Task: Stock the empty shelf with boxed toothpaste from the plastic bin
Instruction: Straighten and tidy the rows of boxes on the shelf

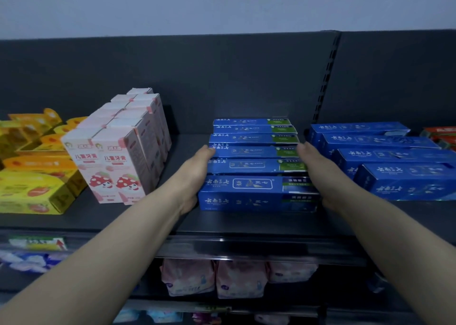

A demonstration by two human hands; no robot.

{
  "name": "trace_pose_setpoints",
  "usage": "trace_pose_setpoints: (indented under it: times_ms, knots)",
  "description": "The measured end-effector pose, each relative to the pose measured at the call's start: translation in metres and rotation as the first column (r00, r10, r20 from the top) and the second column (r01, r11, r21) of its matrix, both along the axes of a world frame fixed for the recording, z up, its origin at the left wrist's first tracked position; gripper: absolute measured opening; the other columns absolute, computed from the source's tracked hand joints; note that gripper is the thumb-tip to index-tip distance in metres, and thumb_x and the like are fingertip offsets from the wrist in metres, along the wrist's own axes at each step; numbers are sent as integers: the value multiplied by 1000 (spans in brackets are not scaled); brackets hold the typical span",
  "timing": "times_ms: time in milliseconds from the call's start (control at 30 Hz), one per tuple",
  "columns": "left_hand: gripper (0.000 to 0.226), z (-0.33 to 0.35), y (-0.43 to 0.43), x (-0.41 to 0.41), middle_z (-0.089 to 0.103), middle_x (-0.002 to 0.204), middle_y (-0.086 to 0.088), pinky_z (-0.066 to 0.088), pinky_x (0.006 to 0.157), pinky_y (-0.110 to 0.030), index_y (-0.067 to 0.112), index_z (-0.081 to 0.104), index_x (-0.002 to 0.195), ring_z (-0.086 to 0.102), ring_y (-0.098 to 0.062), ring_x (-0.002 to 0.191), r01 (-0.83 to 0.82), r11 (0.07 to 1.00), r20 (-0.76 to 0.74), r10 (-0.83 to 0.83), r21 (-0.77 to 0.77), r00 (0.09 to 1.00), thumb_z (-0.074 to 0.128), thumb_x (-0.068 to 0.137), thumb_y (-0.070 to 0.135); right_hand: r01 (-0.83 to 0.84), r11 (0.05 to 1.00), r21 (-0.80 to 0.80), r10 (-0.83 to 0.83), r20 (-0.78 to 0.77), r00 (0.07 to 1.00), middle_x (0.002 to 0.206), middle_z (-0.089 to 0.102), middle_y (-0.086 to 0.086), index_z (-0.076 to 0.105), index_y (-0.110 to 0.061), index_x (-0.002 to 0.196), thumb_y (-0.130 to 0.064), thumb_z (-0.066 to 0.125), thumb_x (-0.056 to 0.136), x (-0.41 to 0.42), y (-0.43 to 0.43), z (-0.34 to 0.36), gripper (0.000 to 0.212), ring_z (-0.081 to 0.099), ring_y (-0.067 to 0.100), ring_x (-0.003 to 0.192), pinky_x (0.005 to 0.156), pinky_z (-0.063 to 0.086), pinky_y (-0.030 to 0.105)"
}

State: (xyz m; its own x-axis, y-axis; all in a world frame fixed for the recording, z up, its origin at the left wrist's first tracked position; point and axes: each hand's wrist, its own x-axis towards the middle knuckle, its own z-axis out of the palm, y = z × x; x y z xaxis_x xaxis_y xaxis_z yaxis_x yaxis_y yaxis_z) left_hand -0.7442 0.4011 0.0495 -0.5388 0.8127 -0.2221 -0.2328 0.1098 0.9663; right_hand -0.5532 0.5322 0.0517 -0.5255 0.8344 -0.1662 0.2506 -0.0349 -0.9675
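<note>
Blue toothpaste boxes point(251, 166): centre frame on shelf point(246, 222), long axes left-right | left hand point(197, 174) flat against left ends | right hand point(314, 169) flat against right ends, fingers straight | both equally near

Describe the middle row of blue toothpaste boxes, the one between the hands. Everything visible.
The middle row of blue toothpaste boxes holds about six long boxes that look like cardboard. They lie flat, lengthwise left to right, packed one behind another on the dark shelf. Each has white lettering and a green panel toward its right end. The left hand presses flat on the row's left ends and the right hand on its right ends. Shelf gaps separate the row from its neighbours.
</note>
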Motion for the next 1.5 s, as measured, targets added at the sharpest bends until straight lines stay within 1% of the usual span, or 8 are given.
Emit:
trace_pose_setpoints:
  times_ms: [167,333,467,600,767,967,1233,1500]
  knots:
    - [37,14,20,-22,73,91,-8,57,71,-37,12,60,109,71,-25,80,-61,998,-39,60,-11,997,39,96,40,105,992,65,-105,1,994,158,14,-9,11,-29,152,-58,29,96,-12,24,15,65,16,18,145,117,15,42]
    - [36,14,35,-23,70,84,-12,55,72,-41,13,63,96,69,-27,72,-15,997,3,16,-73,1000,39,97,40,114,988,-108,-103,100,990,136,51,6,40,-24,141,-65,39,90,-30,40,16,66,56,30,116,96,47,46]
    - [39,10,39,-28,71,100,-14,56,80,-47,11,63,108,68,-32,91,27,999,16,-27,-30,1000,38,95,38,104,986,-134,-94,76,993,126,59,7,46,-22,135,-62,39,92,-27,45,13,59,62,29,106,82,53,39]
    - [33,17,59,-44,66,61,-1,51,60,-32,15,59,89,64,-19,56,-33,999,-43,32,-26,999,36,94,37,114,993,-37,-111,76,991,152,34,-1,30,-30,146,-83,34,65,-39,64,21,97,36,26,137,110,29,54]
    - [34,11,70,-49,66,63,0,51,66,-33,18,60,79,62,-21,60,7,997,-64,-13,-82,998,36,93,38,94,988,-121,-78,136,988,144,46,3,39,-28,142,-98,47,35,-47,79,11,128,46,29,129,109,32,53]
    - [35,22,88,-61,69,86,-7,53,81,-39,16,59,99,66,-28,86,-69,994,-126,57,-91,990,37,93,43,90,993,79,-103,175,979,152,34,2,29,-25,147,-68,27,90,-62,88,25,72,36,28,136,111,29,50]
    - [30,18,86,-56,59,51,1,49,59,-29,15,54,75,57,-19,51,-72,993,-83,64,-96,994,38,93,32,47,999,-4,-45,223,974,148,38,4,30,-24,147,-68,29,90,-67,85,20,72,41,29,132,109,34,50]
    - [34,24,66,-42,68,74,-5,53,68,-33,12,59,92,64,-22,66,-47,995,-60,42,-93,997,35,95,36,55,995,-86,-44,117,992,137,52,4,45,-25,139,-77,43,77,-48,71,21,81,53,31,120,103,42,50]
